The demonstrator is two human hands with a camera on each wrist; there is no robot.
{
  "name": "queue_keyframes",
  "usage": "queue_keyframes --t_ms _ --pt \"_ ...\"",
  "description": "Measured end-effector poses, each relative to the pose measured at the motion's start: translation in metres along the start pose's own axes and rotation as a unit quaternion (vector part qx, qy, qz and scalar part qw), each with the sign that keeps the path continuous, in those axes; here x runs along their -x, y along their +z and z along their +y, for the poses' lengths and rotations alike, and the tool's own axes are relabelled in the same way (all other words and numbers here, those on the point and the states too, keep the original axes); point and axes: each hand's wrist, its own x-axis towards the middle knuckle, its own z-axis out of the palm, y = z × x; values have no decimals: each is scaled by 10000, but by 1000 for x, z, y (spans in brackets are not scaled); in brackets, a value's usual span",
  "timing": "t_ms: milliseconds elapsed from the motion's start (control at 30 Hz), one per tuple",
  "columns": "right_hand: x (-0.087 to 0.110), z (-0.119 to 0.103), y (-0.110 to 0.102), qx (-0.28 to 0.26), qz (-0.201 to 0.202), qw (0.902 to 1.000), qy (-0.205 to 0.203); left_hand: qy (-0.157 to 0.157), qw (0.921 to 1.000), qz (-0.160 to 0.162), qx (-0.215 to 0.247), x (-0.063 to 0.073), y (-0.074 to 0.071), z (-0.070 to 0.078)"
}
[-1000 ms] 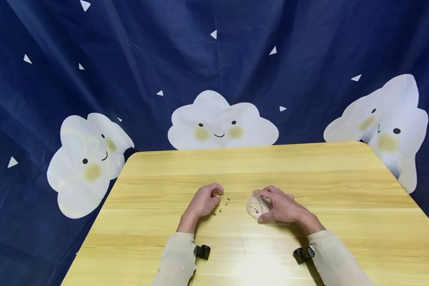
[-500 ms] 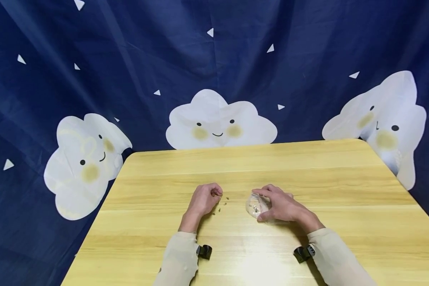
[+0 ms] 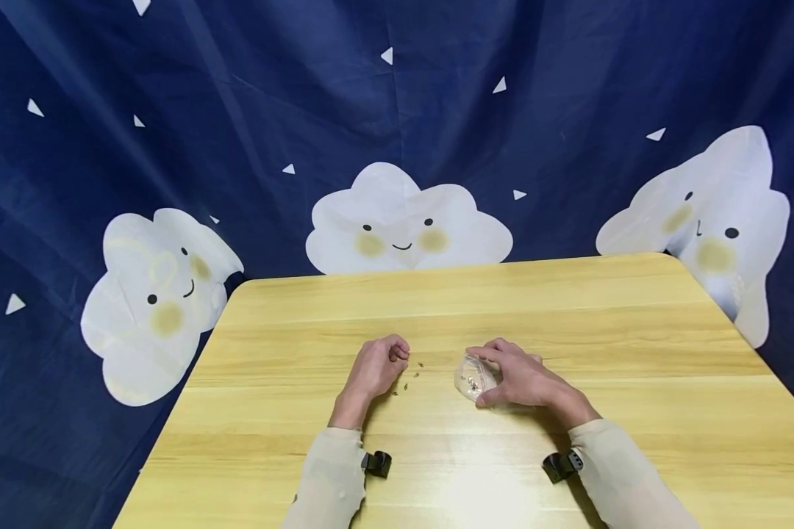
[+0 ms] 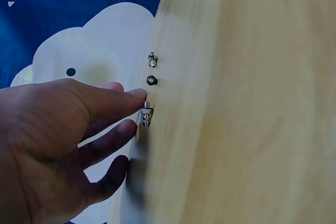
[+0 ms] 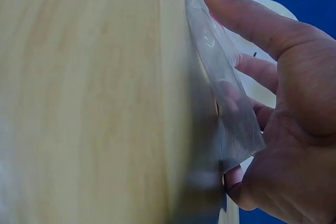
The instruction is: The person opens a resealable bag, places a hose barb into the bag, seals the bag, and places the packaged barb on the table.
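Observation:
My left hand (image 3: 373, 367) is over the table with thumb and forefinger brought together, pinching what seems to be a small metal fitting; the fingers mostly hide it. Beside its fingertips lie several more such fittings (image 3: 417, 375). The left wrist view shows a silver fitting (image 4: 147, 114) close under the thumb and a dark-ended one (image 4: 151, 80) farther off. On the right, my right hand (image 3: 523, 376) holds a clear zip bag (image 3: 465, 382) between thumb and fingers. Several small metal pieces (image 3: 473, 384) lie inside it. In the right wrist view the bag (image 5: 226, 98) stands partly raised off the wood.
A light wooden table (image 3: 304, 308) lies under both hands. Behind it hangs a dark blue curtain (image 3: 437, 103) with printed white clouds. Black bands (image 3: 377, 464) sit at the sleeve cuffs. Glare brightens the table's near middle.
The fitting at my left fingertips, visible a second ago, is now out of sight between them. My right hand and the bag have stayed nearly still. The head view has shifted slightly.

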Motion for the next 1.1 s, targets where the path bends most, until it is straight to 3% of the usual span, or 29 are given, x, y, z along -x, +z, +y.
queue_keyframes --t_ms 333,800,967,1100 --pt "-1 0 1 45 -21 10000 -35 -277 9995 104 120 1 -2 0" --pt "-2 1 1 26 -8 10000 -71 13 9993 143 -342 -1 1 -4" --pt "-2 1 0 12 1 10000 -87 108 9995 211 203 -2 0 0" --pt "-1 0 0 10 9 10000 -89 440 9945 375 875 -2 -1 4"
